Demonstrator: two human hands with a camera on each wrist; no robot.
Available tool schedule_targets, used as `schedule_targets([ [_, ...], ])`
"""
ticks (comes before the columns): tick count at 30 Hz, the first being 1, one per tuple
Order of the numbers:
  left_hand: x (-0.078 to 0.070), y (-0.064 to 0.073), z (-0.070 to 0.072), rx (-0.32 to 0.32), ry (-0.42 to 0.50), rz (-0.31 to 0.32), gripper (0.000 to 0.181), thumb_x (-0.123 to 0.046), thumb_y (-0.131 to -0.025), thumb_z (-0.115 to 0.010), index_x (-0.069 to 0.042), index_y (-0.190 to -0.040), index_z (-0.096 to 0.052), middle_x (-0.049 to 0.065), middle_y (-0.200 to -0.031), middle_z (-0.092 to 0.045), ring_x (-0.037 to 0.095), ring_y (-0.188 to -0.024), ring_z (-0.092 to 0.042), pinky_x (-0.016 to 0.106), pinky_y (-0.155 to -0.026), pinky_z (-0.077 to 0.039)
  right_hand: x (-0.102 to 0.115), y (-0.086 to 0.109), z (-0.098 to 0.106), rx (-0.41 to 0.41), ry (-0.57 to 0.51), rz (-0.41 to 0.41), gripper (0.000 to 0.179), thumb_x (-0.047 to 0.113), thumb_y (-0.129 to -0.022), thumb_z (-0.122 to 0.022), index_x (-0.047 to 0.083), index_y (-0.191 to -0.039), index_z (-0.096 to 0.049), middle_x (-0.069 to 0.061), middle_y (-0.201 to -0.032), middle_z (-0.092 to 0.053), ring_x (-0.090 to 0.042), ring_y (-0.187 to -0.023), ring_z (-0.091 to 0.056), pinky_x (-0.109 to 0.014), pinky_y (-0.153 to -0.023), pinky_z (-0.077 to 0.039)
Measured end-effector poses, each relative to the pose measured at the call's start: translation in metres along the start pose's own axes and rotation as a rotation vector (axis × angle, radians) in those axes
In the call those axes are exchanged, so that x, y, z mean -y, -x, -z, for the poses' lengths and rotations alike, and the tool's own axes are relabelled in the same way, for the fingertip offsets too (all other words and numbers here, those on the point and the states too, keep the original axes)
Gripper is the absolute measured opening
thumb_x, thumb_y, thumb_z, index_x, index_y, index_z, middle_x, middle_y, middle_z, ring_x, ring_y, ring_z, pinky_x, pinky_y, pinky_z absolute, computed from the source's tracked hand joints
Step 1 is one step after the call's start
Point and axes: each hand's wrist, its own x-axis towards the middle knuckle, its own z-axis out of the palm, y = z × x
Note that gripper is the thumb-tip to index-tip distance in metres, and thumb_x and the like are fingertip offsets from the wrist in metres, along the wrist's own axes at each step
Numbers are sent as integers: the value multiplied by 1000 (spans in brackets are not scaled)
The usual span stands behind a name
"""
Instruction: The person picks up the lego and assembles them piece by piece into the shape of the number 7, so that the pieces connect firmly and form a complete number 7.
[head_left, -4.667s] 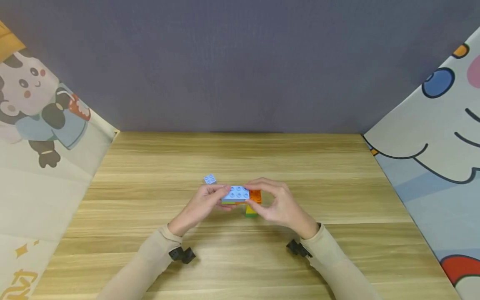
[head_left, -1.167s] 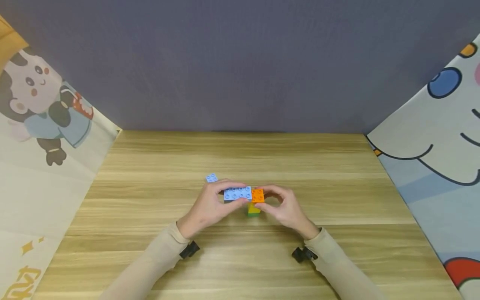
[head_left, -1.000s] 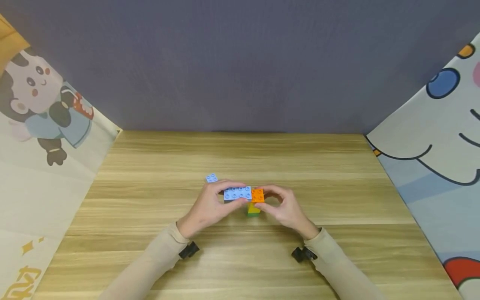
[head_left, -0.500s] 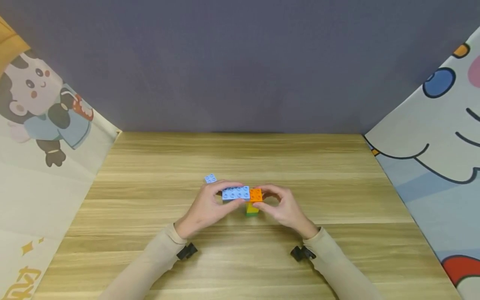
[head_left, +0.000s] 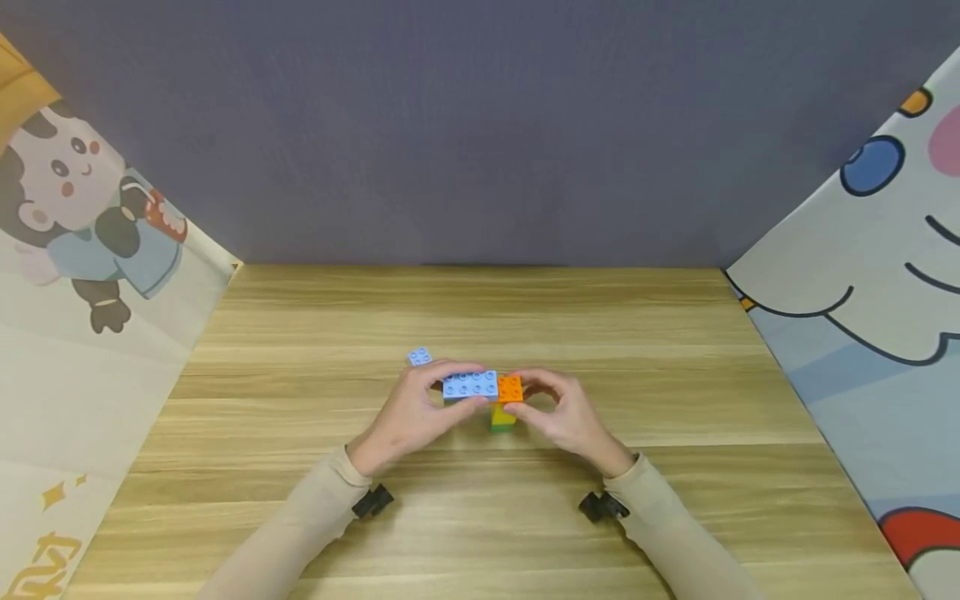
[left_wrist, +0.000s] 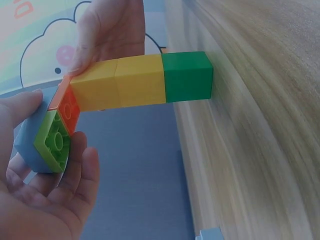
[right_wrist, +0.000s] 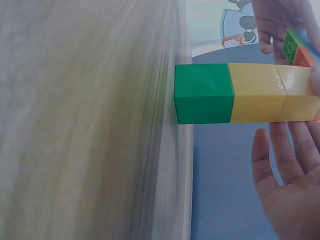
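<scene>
In the head view my left hand (head_left: 408, 421) grips a light blue building brick (head_left: 470, 385), thumb at its near side and fingers at its far side. My right hand (head_left: 566, 412) pinches the orange building brick (head_left: 510, 388) at the blue one's right end. The left wrist view shows a lime green brick (left_wrist: 52, 142) under the blue brick, beside the orange one. Below the orange brick stands a column of two yellow bricks (left_wrist: 140, 80) on a dark green brick (left_wrist: 187, 77), its foot at the tabletop. The right thumb lies where orange meets yellow.
A small light blue brick (head_left: 420, 357) lies on the wooden table (head_left: 637, 333) just behind my left hand. A grey panel (head_left: 480, 133) closes the back, and printed panels with cartoon figures stand on both sides.
Since the earliest frame, my right hand has shifted from the blue brick to the orange one. My left hand has moved from the blue brick's left end to grip its long sides. Lately the hands barely move.
</scene>
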Motion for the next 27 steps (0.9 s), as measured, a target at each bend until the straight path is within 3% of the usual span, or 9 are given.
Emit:
schedule_targets([
  [6,2,1,5,11,-30,15,44,-22,-89,-89,-17,-131,-76,-1,-129,-77,13,-104,-71,37,-88,-63,0,0,0,5,9,-23,35,1,-90,-83,0,-124,-73,-13,-112,-80,-16,-95,-72,-45,-87,-65],
  [12,9,4,11,10,-99,22,50,-21,-85,-92,-15,-132,-75,-1,-123,-79,14,-102,-71,31,-86,-63,1,1,0,3,12,-27,36,1,-90,-83,-1,-125,-73,-14,-112,-80,-17,-95,-73,-47,-87,-65],
  [19,19,7,16,11,-97,28,51,-7,-84,-89,-11,-133,-74,6,-124,-78,20,-106,-72,36,-87,-64,1,1,0,-5,20,-26,37,1,-90,-83,-2,-125,-73,-16,-111,-80,-19,-94,-73,-48,-86,-65],
  [27,24,9,18,-5,-81,52,49,-3,-84,-85,-9,-132,-74,9,-124,-78,26,-106,-74,41,-88,-65,2,0,0,-1,33,-27,37,2,-89,-84,-1,-125,-73,-15,-113,-80,-19,-93,-73,-42,-86,-65],
])
